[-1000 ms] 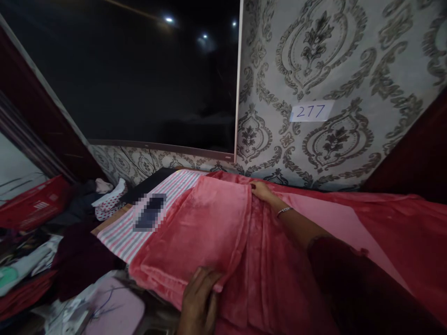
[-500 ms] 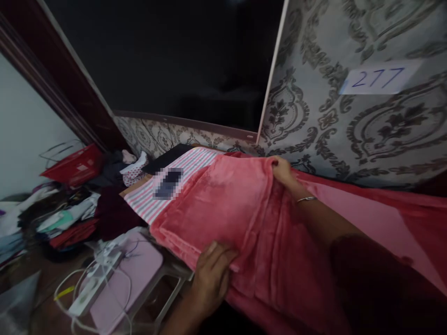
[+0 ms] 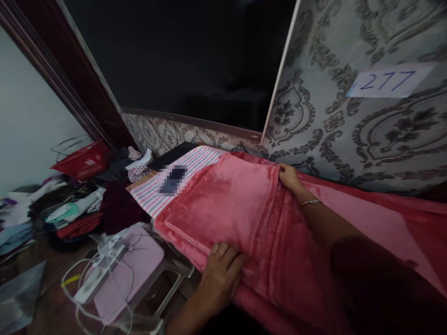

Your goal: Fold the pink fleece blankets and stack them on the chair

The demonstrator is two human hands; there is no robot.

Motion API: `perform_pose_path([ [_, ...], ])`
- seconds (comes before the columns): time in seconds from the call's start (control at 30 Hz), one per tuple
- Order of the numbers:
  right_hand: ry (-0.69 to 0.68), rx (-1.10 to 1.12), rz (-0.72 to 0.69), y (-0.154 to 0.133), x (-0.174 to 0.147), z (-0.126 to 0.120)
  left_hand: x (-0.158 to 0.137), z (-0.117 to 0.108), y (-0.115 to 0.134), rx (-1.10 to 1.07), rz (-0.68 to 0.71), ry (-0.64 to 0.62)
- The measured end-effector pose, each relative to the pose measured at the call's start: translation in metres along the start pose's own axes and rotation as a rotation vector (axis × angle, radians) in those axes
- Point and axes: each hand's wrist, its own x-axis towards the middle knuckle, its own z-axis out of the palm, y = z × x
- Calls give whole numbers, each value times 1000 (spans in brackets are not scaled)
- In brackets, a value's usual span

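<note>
A thick pink-red plush blanket lies in folded layers on the surface in front of me. My left hand is closed on its near edge, fingers curled over the top fold and thumb hidden. At the far edge, my right hand pinches the fold, with a bracelet round that wrist. Between my hands, creases and a ridge run across the fabric. More of the blanket spreads out flat to the right, under my right forearm. Left of the folded part lies a pink, grey and white striped cloth, partly covered by it.
A pink stool holds a white power strip with tangled cables at lower left. Piled clothes and a red basket stand beyond it. A large dark screen hangs on the patterned wall behind the blanket.
Both hands keep hold of the blanket. The folded top layer looks lower and flatter near my right hand. The whole view has shifted slightly.
</note>
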Motion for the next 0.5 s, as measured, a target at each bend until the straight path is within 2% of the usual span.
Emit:
perform_pose_path([
  [0.17,-53,46,8,-2,4,0,2,-1,2,-31,-10,-74],
  [0.3,-31,73,40,-1,6,1,5,-5,4,-59,-42,-147],
  [0.5,9,115,120,-1,9,6,0,-3,1,-13,36,-83],
])
